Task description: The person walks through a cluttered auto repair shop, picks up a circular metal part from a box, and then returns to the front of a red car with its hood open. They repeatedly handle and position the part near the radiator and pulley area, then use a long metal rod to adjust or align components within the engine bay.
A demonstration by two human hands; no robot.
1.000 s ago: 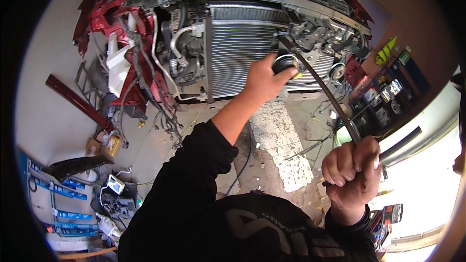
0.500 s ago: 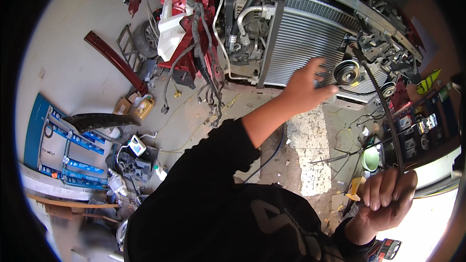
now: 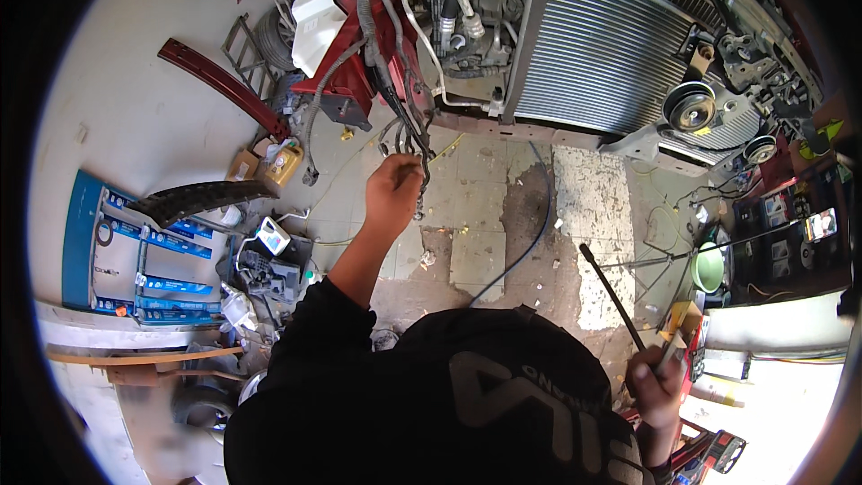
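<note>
My left hand is closed around the lower strands of a dark wiring harness. The harness hangs from the red front body part of a partly dismantled car. Some cable ends with connectors dangle below and beside my fingers. At the lower right, my right hand is wrapped around a long, thin dark bar. It slants up and left over the floor, its tip touching nothing that I can make out. My grip hides the bar's lower end.
A radiator with pulleys before it stands at the upper right. A dark curved trim piece and blue-labelled packages lie left. A blue hose crosses the floor. A green bowl sits right.
My left hand has moved left from beside the pulley and closed on the wiring harness. My right hand has shifted down and left, swinging the bar away from the radiator area.
</note>
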